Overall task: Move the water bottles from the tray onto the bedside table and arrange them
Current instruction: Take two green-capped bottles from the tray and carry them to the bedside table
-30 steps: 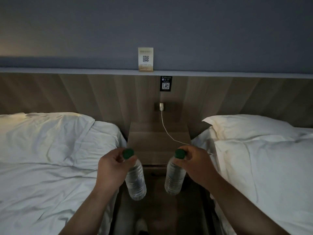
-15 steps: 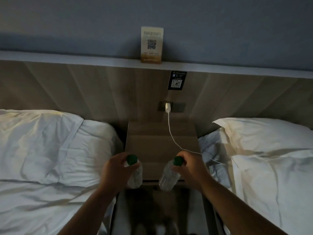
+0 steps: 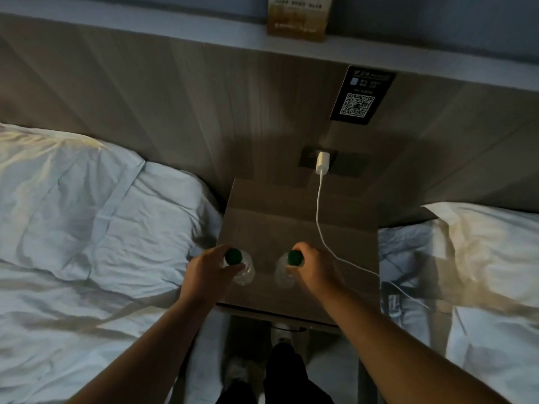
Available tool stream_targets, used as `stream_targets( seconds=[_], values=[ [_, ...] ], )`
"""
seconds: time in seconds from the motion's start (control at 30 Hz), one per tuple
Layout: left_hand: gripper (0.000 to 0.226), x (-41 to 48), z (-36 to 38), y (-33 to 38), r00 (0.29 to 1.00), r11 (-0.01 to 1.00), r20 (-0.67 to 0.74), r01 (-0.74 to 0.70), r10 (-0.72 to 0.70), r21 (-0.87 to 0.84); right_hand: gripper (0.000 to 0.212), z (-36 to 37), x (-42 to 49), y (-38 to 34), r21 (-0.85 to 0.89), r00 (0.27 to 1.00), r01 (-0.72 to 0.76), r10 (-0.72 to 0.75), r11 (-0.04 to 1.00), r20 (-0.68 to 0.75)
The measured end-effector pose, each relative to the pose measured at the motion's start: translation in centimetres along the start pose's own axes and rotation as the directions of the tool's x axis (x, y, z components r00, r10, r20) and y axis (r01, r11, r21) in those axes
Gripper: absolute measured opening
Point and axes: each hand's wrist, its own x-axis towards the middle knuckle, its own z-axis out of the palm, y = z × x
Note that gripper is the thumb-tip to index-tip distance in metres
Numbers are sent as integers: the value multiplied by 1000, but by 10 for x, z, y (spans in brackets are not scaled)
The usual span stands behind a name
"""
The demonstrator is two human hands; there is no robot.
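bottles: two clear, ribbed plastic ones with round dark-green caps, seen almost straight from above, so mostly cap and shoulder show
left bottle: over the front-left part of the bedside table, near its left edge
right bottle: just beside it at the front middle, with a small gap between the two
touching down?: honestly can't tell whether the bases sit on the top or hang just above it
left hand: fingers curled round its bottle's neck, right under the cap
right hand: same deal, clamped round the neck of the other one
table: one, square-ish, flat matte wood-grain top
wall panel: same grainy wood look, with one dark QR sticker
cable: one thin white lead from a white plug, trailing across the table's right side
beds: two, with rumpled white linen on the left bed and a smooth white pillow on the right
ledge: one tan card standing up top
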Motion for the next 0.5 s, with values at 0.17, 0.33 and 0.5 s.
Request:
stream_targets(
  seconds=[0.17, 0.33, 0.5],
  values=[
    [26, 14, 20, -5, 999, 999, -19, 33, -33, -5, 28, 8, 21, 9, 1, 997, 65, -65, 998, -27],
    [39, 16, 34, -18, 997, 995, -55, 42, -47, -95, 34, 25, 27, 36, -9, 998, 53, -53, 999, -19],
    [86, 21, 49, -33, 995, 984, 30, 94, -91, -149, 59, 54, 31, 65, 165, 993, 10, -29, 986, 117]
  ],
)
